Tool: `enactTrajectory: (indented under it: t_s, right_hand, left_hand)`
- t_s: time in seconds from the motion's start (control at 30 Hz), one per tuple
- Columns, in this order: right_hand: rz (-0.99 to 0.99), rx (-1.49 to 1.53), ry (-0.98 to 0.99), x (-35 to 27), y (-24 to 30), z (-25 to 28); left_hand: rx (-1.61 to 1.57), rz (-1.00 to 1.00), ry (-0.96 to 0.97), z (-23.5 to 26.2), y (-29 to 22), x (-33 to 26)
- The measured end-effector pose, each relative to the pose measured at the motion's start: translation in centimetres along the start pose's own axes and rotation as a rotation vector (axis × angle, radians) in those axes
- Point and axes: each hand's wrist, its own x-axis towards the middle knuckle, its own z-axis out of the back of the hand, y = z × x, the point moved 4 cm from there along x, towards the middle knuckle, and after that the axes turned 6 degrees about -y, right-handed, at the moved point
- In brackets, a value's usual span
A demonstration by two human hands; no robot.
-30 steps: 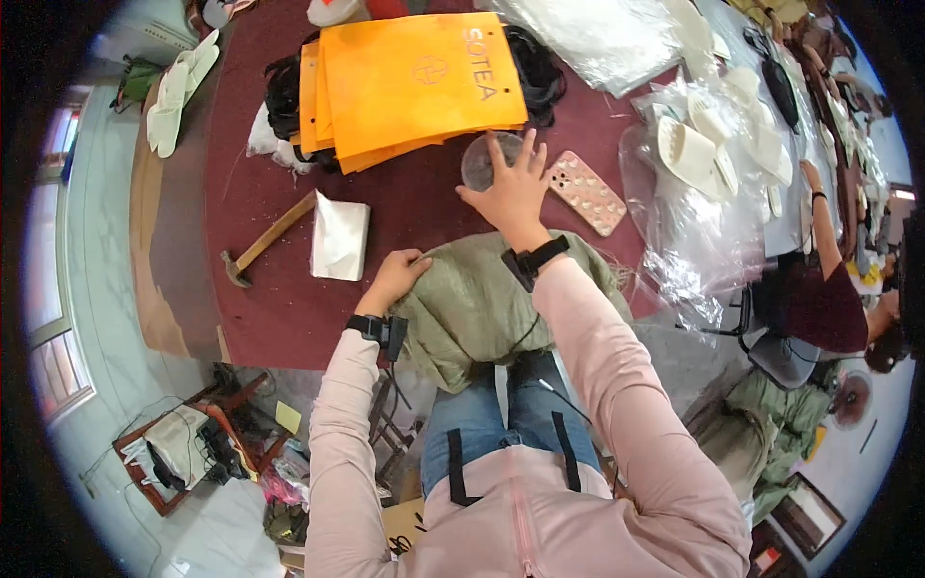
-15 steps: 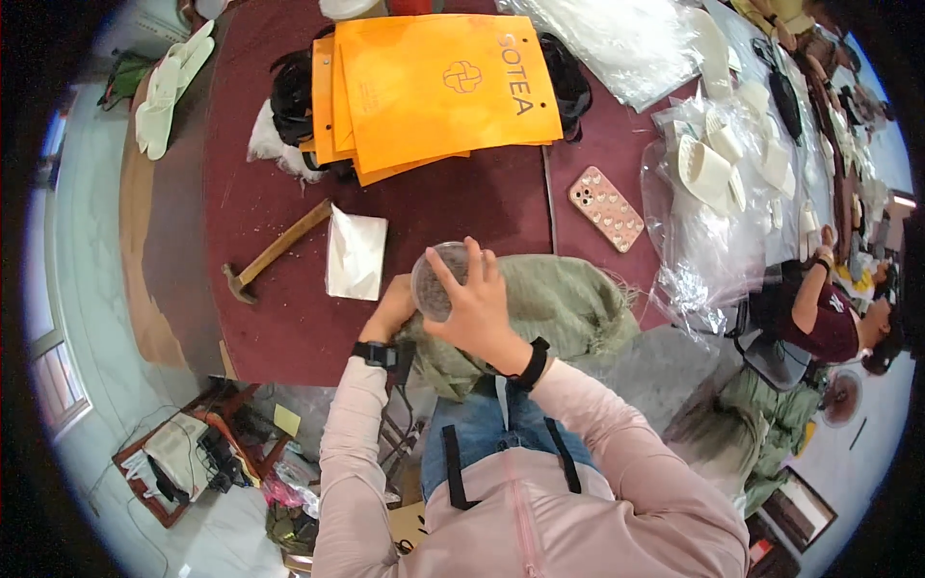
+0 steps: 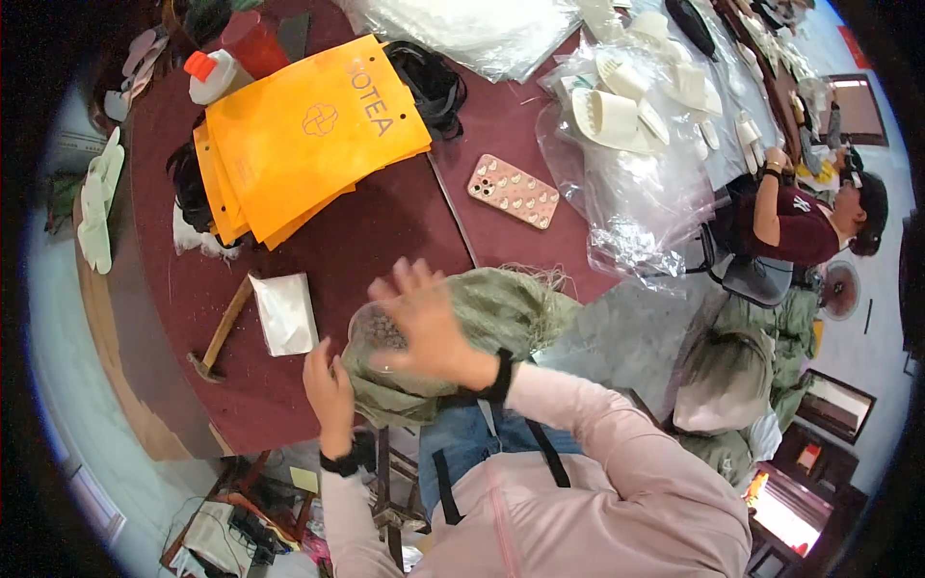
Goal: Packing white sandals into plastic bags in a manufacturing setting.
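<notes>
In the head view the right hand (image 3: 424, 323) lies spread, fingers wide, over the top of a clear plastic cup (image 3: 378, 337) with small dark pieces showing inside; whether it clasps the cup or only covers it cannot be told. The cup rests on a bundle of olive-green cloth (image 3: 501, 313) at the near edge of the dark red table (image 3: 385, 231). The left hand (image 3: 330, 393) pinches the cloth's edge just beside the cup, fingers closed on the fabric. Half a second ago the right hand gripped the cup higher, held over the cloth; now it has come down lower and its fingers have opened out. The left hand keeps its place at the cloth. A hammer (image 3: 220, 332) and a folded white packet (image 3: 285, 313) lie just left, orange bags (image 3: 308, 135) and a pink phone (image 3: 513, 191) beyond.
</notes>
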Motion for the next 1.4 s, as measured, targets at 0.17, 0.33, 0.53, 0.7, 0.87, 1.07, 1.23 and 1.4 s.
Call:
enactTrajectory:
  t_s: [0.17, 0.33, 0.53, 0.7, 0.87, 1.07, 1.23, 1.4]
  right_hand:
    - [-0.23, -0.534, -0.205, 3.9, -18.2, 7.0]
    - [-0.076, -0.5, -0.051, 5.3, -22.8, 8.4]
    - [-0.111, -0.469, 0.019, 5.0, -19.2, 10.6]
    - [-0.248, -0.305, -0.001, 0.2, -8.9, 8.8]
    - [-0.154, -0.432, -0.016, -2.5, -13.2, 3.6]
    - [0.225, -0.403, -0.137, -5.7, -10.5, 4.7]
    - [0.764, 0.03, 0.42, -21.2, -10.5, 1.7]
    - [0.328, -0.518, 0.604, -25.2, -21.0, -4.0]
  left_hand:
    - [-0.187, -0.329, 0.271, -3.0, -7.3, -7.3]
    - [-0.004, -0.606, 0.436, -12.7, -16.3, -6.5]
    - [0.164, -0.375, 0.419, -19.9, -22.3, -5.9]
    - [-0.081, -0.128, 0.266, -22.0, -19.9, -9.5]
    - [0.033, -0.335, 0.102, -18.8, -20.9, -16.7]
    - [0.156, -0.313, 0.634, -18.5, -6.8, -22.2]
    - [0.502, -0.22, 0.785, -21.0, 4.2, -23.0]
    - [0.373, 0.523, 0.844, -20.9, 9.5, -22.6]
